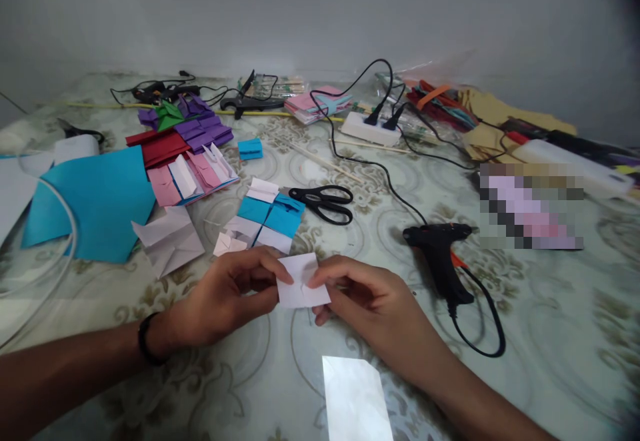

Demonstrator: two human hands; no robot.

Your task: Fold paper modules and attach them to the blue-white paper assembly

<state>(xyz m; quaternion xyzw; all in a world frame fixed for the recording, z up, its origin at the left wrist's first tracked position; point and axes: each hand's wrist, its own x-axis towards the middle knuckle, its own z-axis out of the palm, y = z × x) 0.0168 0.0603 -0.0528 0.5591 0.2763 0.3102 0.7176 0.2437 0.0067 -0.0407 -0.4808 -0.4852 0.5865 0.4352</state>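
A small piece of folded white paper [299,297] is held up between my two hands, just above the table. My left hand [230,294], with a black band at the wrist, pinches its left edge between thumb and forefinger. On the opposite edge, the fingers of my right hand [365,294] are closed, the forefinger pressing on its face. Right behind lie folded blue and white paper pieces [255,209] and black-handled scissors [325,202]. A white paper strip [356,401] rests in front, near the bottom edge.
A black glue gun [440,261] with its cable lies to the right. Blue paper [100,201], creased white paper [170,244] and purple folded pieces [205,133] are at left. At the back stands a white power strip [370,129] with plugs. A white cable [73,227] loops at far left.
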